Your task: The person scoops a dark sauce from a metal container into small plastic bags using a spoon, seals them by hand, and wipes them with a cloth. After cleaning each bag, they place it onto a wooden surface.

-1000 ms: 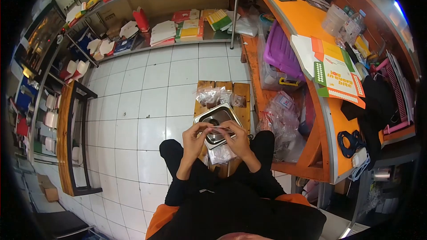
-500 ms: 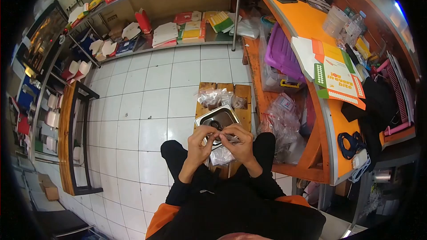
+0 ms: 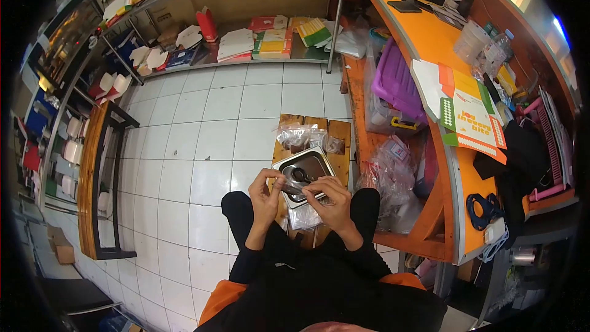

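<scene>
While the person sits with knees apart, far left: a wooden bench (image 3: 91, 178) with dark legs stands on pale floor tiles (image 3: 174, 209).
Left hand: palm-side inward, the left hand (image 3: 264, 201) pinches one end of a small clear plastic piece (image 3: 293, 189) between thumb and fingers.
Plastic piece: spans the gap between both sets of fingertips, raised over the near left part of a metal tray (image 3: 283, 168).
Tray: sits on a low slatted table (image 3: 340, 128) and contains a dark ringed object (image 3: 300, 174); clear bags (image 3: 302, 135) lie beyond it, clear packets (image 3: 305, 217) on its near side.
Right hand: fingers curled, the right hand (image 3: 335, 203) grips the plastic's other end by the fingertips.
Right side: crumpled plastic (image 3: 391, 169) lies below a purple lid (image 3: 393, 83); farther right, an orange-topped table (image 3: 430, 40) holds a flattened printed box (image 3: 472, 114).
</scene>
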{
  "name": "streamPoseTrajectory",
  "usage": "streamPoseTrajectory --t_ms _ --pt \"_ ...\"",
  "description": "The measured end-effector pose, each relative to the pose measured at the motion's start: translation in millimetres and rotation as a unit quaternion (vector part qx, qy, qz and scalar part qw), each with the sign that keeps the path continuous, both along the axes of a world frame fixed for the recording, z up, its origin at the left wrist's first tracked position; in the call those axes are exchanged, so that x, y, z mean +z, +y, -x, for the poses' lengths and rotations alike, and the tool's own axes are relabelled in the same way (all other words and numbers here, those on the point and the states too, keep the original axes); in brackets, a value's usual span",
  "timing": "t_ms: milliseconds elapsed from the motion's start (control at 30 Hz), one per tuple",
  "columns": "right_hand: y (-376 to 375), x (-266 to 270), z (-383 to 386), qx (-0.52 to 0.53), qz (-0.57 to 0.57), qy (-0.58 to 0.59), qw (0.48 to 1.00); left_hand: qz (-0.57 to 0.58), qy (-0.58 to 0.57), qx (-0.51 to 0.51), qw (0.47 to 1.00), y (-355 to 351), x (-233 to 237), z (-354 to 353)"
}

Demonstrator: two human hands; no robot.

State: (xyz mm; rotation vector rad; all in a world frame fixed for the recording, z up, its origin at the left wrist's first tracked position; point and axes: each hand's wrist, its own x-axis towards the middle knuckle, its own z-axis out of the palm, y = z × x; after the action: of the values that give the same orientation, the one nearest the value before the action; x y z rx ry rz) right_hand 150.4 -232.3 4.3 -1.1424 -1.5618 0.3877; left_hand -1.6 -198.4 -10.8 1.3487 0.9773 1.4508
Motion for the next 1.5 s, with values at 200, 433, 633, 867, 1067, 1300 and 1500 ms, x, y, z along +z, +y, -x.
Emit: streamPoseTrajectory --t_ms 200,433,633,867,1067,1300,1500 --pt "-3 -2 2 -0.022 0.047 -0.016 0.999 -0.004 -0.019 0.009 1.0 5 -16 -2" --pt "0 -21 0 -0.027 0.055 -0.01 0.998 0.017 0.013 0.004 1.0 12 -34 -3" --pt "23 -27 -40 -0.074 0.168 -0.008 0.983 0.038 0.037 0.051 0.997 33 -40 28" --pt "90 -100 -85 -0.156 0.148 -0.127 0.968 0.112 0.04 0.044 0.992 21 -53 63" --pt "140 -127 -100 -0.245 0.201 -0.126 0.94 0.157 0.045 0.002 0.987 12 -63 65" --pt "145 -142 -64 -0.098 0.063 -0.25 0.961 0.176 0.043 -0.014 0.983 8 -70 57" --pt "12 -145 -17 0.23 0.411 -0.207 0.858 0.188 0.041 -0.026 0.981 9 -69 55"
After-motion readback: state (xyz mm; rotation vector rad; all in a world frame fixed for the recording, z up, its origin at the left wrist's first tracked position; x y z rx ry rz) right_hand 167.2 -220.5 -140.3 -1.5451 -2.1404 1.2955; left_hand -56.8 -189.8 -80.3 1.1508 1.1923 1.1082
